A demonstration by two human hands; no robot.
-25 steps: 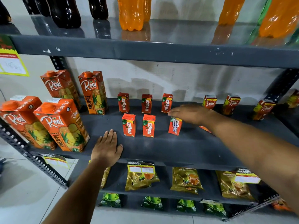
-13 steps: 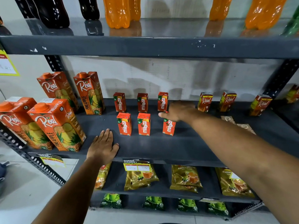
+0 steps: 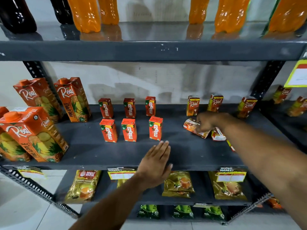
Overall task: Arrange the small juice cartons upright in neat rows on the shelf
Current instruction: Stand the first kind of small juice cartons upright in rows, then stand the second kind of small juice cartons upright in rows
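Note:
On the dark grey shelf (image 3: 182, 151), several small red Maaza cartons stand upright in two rows, the newest at the front right (image 3: 155, 128). Three small Real cartons (image 3: 192, 105) stand at the back right. My right hand (image 3: 207, 122) is closed on a small Real carton lying on its side (image 3: 194, 129). Another fallen carton (image 3: 218, 134) lies just right of it, partly under my forearm. My left hand (image 3: 156, 165) rests flat, fingers apart, on the shelf's front edge, holding nothing.
Large Real pineapple cartons (image 3: 34, 133) stand at the shelf's left end. Soda bottles (image 3: 84, 14) line the shelf above. Gold tea packets (image 3: 179, 185) and green packets lie on the lower shelves. A slotted upright (image 3: 265, 80) bounds the right side.
My right hand left the upright front-row Maaza carton and moved right onto a fallen Real carton. My left hand slid right along the shelf edge. The camera shifted right.

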